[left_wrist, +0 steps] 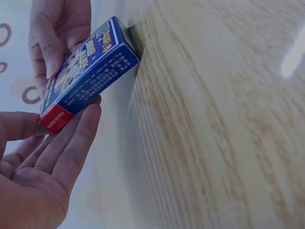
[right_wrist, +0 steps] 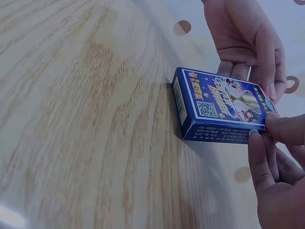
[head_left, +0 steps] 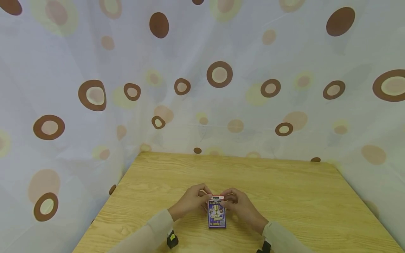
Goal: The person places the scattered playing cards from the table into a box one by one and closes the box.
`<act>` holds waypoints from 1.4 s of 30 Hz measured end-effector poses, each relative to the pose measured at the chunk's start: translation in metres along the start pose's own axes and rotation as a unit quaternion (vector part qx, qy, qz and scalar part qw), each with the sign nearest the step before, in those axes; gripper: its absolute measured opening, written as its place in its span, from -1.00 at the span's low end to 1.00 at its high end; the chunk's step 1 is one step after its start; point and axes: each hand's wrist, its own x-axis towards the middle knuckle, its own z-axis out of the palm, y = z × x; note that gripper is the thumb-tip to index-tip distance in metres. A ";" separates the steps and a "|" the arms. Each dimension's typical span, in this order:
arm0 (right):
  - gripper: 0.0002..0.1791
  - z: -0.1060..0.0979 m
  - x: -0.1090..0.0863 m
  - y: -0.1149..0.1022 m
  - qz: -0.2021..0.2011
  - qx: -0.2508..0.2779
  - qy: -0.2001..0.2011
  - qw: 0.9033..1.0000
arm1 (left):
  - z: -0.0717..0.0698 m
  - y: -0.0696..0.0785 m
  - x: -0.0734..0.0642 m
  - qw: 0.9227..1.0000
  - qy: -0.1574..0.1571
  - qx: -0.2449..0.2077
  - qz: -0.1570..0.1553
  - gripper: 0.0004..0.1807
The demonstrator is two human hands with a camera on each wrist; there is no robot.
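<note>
A blue playing-card box (head_left: 216, 217) with a gold trophy on its face stands tilted up between both hands, its lower end at the tabletop. My left hand (head_left: 192, 201) pinches the red top end from the left, with thumb and fingertips at the corner in the left wrist view. From the other side, my right hand (head_left: 242, 208) grips the same end, its thumb (right_wrist: 286, 129) on the printed face and fingers against the narrow side. In the head view a pale strip shows at the top of the box between the fingertips.
The wood-grain table (head_left: 259, 179) extends around the hands. A white curtain (head_left: 246, 45) with brown and beige spots hangs behind the table and along its sides. A dark wrist strap (head_left: 172, 240) sits at the left sleeve.
</note>
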 end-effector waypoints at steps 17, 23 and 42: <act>-0.55 -0.001 -0.001 0.002 0.006 0.006 -0.013 1.000 | 0.004 0.004 0.001 0.999 0.040 0.025 -0.016 -0.80; -0.54 -0.002 0.000 0.003 0.009 0.012 -0.013 1.000 | 0.003 0.001 0.001 0.999 0.034 0.031 -0.012 -0.77; -0.65 -0.001 -0.001 0.000 0.011 -0.004 0.006 1.000 | 0.002 -0.001 0.001 1.000 -0.015 0.020 0.015 -0.81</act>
